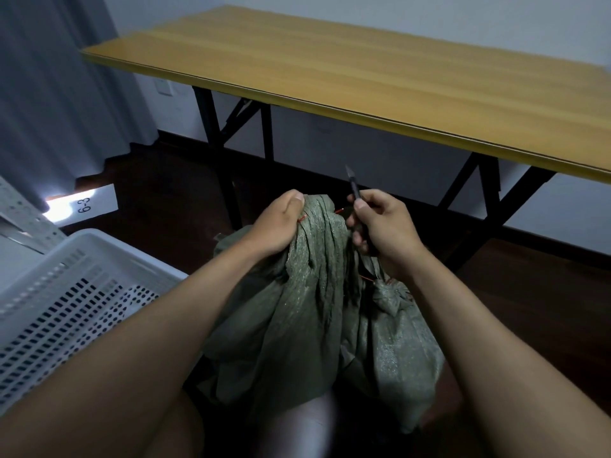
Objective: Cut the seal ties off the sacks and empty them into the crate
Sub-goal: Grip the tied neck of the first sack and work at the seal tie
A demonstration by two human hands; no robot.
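The gathered neck of a green sack [317,233] is gripped in the left hand [281,223], fingers curled tight round the bunched cloth. A red tie [340,211] circles that neck just below the fist; one end shows at the left thumb, the other pokes out on the side facing the right hand [383,229]. A knife [353,188] is clamped in the right hand, thumb and fingers wrapped round its dark handle, the blade pointing up and away from the body.

The coming cut turns on one relation — the tie lies just to the inside of the right hand, slightly below the blade tip, and runs crosswise round the upright neck. The right hand is the nearer to the exposed end, so the blade would probably have to be tipped down and inward to reach it, with the left fingers close to the cutting line.

A second sack [393,302], knotted and tied in red, sits below the right wrist, touching the first. The white crate [86,259] stands out beyond the left forearm — nothing can be seen inside it from here.
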